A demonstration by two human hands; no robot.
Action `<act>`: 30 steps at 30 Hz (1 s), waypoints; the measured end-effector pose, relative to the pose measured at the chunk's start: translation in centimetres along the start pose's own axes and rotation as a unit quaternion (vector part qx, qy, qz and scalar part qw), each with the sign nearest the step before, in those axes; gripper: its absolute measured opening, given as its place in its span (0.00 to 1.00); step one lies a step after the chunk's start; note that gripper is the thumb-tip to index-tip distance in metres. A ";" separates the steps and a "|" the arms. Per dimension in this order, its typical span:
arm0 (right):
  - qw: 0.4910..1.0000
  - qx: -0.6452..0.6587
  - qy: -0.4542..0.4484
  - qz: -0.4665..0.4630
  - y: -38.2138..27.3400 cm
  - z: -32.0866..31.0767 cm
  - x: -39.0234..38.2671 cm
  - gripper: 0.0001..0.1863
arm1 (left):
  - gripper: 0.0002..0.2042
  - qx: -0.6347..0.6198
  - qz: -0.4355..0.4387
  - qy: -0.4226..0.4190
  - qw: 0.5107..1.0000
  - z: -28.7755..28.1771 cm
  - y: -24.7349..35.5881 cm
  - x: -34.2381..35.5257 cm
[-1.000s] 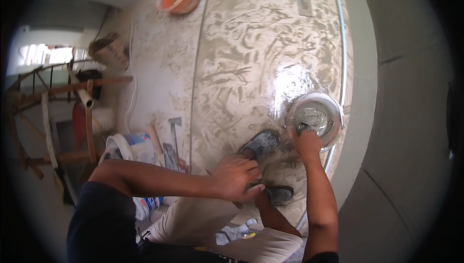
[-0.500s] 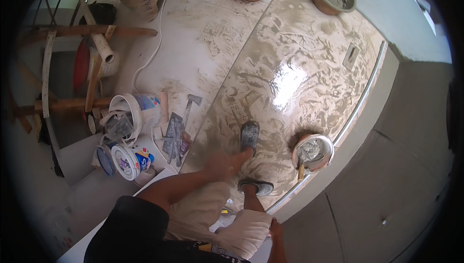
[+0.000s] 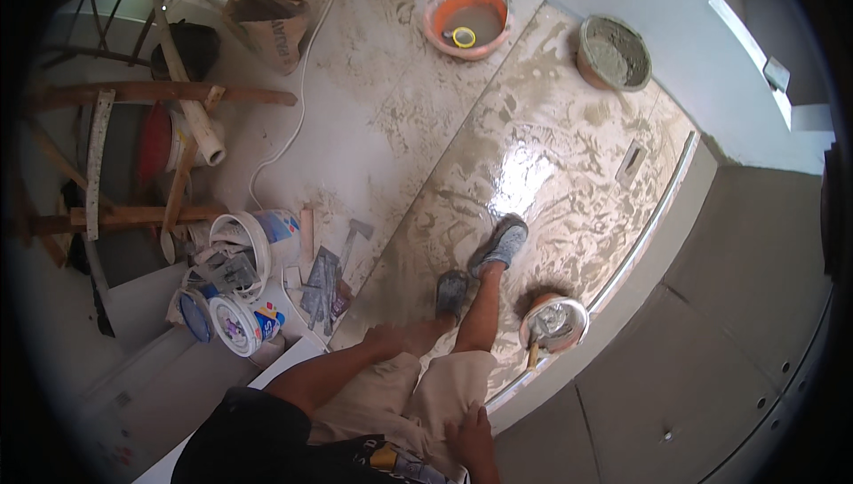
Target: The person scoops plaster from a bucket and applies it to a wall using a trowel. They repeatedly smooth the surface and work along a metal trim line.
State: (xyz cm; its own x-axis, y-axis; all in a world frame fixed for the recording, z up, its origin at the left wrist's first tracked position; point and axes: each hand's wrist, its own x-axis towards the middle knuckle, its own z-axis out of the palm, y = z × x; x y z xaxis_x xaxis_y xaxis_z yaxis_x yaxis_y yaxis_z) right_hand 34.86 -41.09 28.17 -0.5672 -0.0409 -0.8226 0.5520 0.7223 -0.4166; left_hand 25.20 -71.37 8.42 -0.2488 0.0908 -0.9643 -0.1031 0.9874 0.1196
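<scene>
My left hand is over my left knee, its fingers too blurred to make out. On the right thigh of my beige shorts rests my right hand, fingers laid against the cloth and nothing visible in them. I wear grey clogs on a wet, smeared floor. Right of my legs stands a small bucket of grey mortar, with a trowel in it, handle toward me. Neither hand touches it.
Flat trowels and a hammer-like tool lie left, beside white buckets. Wooden trestles stand farther left. An orange basin of murky water and a mortar tub sit ahead. A metal strip edges the floor at right.
My right foot has stepped forward, ahead of my left. My right hand has come from the side of my thigh onto its top. The view has shifted, so the far basins sit lower.
</scene>
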 end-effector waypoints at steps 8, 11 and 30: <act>0.972 -0.094 -0.181 0.112 -6.9 -9.7 13.2 0.48 | 0.34 -0.109 -0.030 -0.074 0.991 -14.8 6.3 -3.5; 0.961 -0.139 -0.210 0.111 -7.6 -12.8 16.8 0.49 | 0.34 -0.178 -0.125 -0.090 0.972 -20.8 10.2 -5.2; 0.869 -0.338 -0.335 0.135 -18.5 -18.8 27.0 0.45 | 0.44 -0.204 -0.179 0.179 0.946 -23.4 5.6 -3.5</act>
State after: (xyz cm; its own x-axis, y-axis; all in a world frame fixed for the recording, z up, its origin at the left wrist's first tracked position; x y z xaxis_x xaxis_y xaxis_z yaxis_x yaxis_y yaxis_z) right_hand -2.17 -42.56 20.99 0.1356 -0.0359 -0.9901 -0.0035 0.9993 -0.0367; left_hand 2.94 -69.16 17.97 -0.4297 -0.3620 -0.8272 -0.5870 0.8081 -0.0488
